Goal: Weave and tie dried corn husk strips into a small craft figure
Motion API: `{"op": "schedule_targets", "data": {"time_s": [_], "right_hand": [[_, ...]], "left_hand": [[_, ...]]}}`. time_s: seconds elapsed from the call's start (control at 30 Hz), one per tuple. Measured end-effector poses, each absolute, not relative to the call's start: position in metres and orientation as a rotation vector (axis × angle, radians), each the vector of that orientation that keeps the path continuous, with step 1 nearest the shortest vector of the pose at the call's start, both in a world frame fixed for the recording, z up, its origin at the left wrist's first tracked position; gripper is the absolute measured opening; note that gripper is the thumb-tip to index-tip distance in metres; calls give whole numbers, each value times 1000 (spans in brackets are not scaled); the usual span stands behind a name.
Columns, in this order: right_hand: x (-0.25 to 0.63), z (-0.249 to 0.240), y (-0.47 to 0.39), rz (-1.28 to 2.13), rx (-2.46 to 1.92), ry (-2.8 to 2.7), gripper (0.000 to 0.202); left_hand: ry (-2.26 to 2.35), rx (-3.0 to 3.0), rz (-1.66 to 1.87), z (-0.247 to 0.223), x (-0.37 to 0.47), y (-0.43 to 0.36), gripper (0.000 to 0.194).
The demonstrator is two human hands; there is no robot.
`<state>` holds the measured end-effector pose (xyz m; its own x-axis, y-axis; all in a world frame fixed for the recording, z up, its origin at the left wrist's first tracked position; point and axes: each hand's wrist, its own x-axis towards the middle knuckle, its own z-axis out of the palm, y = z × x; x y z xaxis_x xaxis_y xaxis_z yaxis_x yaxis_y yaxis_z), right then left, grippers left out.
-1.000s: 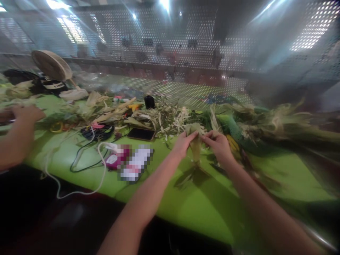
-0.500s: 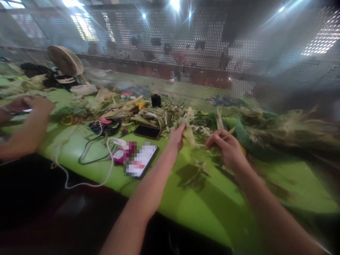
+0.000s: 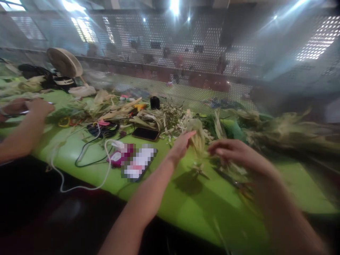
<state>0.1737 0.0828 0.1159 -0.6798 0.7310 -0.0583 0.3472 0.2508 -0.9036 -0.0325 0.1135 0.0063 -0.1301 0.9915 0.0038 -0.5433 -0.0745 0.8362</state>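
We judge work partway: pale shreds (image 3: 172,122) heaped behind, bulky husks (image 3: 283,129) at right look uncut; amount left, cannot tell. Our left hand (image 3: 182,144) pinches husk piece (image 3: 199,137) above green worktop (image 3: 186,209). Our right hand (image 3: 236,152) near it, fingers half-curled, blurred; whether holding anything, we cannot tell. Husk piece papery, ribbed, narrowing downward; worktop smooth; spiky dry scrap (image 3: 198,170) below.

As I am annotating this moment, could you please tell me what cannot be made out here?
All in the head view:
Right hand: blurred, so whether its fingertips hold anything is unclear.
Left hand: the pale husk hides the fingers behind it.
Pale-screened phone: pixelation covers what it displays.
Co-worker's near arm: cut off by the left edge.
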Motion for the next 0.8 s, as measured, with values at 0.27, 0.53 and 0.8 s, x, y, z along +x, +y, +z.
{"op": "schedule_targets", "data": {"time_s": [0.27, 0.53, 0.8], "right_hand": [[150, 53, 124, 1208, -1135, -1757, 34], [154, 53, 122, 1225, -1136, -1682, 29], [154, 54, 123, 1264, -1122, -1703, 34]], "left_hand": [[813, 826, 1374, 13, -20, 103, 36], [950, 1087, 1305, 9, -20, 108, 39], [942, 1111, 1303, 10, -25, 108, 40]]}}
